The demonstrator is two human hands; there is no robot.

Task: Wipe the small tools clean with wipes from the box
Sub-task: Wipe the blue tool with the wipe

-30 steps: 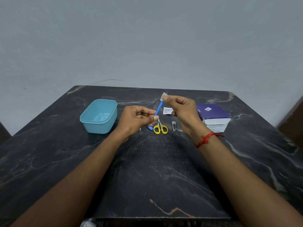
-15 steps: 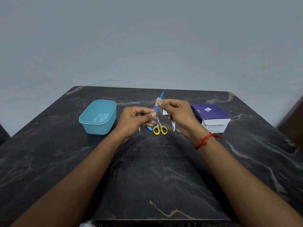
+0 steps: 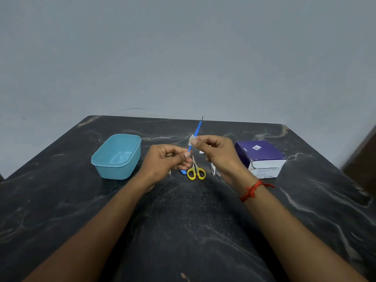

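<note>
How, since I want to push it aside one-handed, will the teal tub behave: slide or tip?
The teal tub looks like thin plastic and sits empty, so it is probably light. Its base is wide and its walls low, so a push should slide it rather than tip it. The polished table may let it skid.

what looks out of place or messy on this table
Only a small white scrap lying loose on the table behind the scissors, likely a torn wipe wrapper. The blue tub and purple box sit upright, nothing spilled.
</note>
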